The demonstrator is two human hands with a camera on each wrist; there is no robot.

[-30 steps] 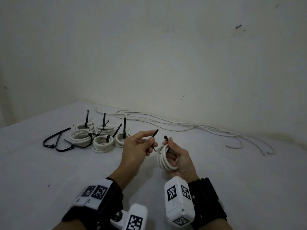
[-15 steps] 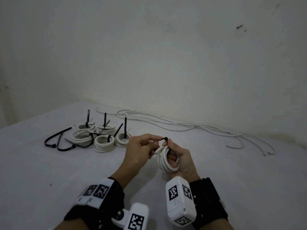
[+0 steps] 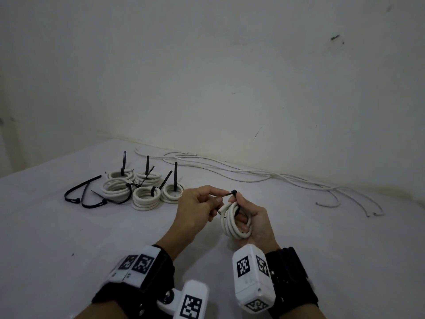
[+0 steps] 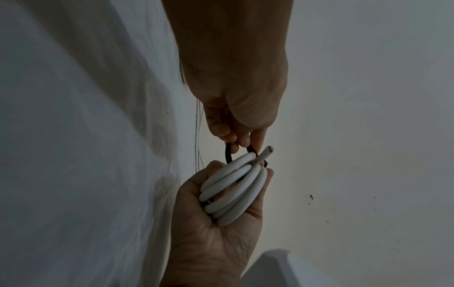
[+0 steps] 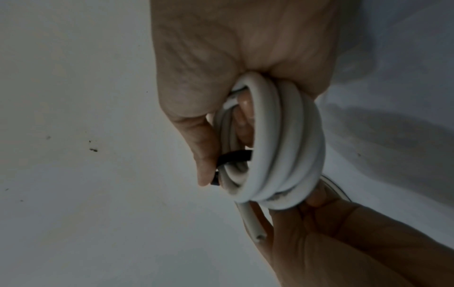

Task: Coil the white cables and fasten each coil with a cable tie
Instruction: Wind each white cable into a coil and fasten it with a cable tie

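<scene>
Right hand (image 3: 251, 221) grips the white cable coil (image 3: 232, 221) above the near middle of the white surface (image 3: 322, 238), fingers curled through the coil, thumb on the black cable tie (image 3: 233, 192) head. Left hand (image 3: 195, 208) pinches the tie's tail at the head. Tied coils (image 3: 142, 192) and spare ties (image 3: 85, 196) lie toward the far left edge; loose cables (image 3: 253, 176) run along the far edge.

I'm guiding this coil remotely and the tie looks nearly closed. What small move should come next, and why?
Probably feed the tie's tail through its head and pull it snug. The left hand pinches the tail of the black cable tie right at the head, which the right hand steadies with its thumb while gripping the white coil. The strap already wraps the coil, but whether the tip has entered the head cannot be told.
</scene>
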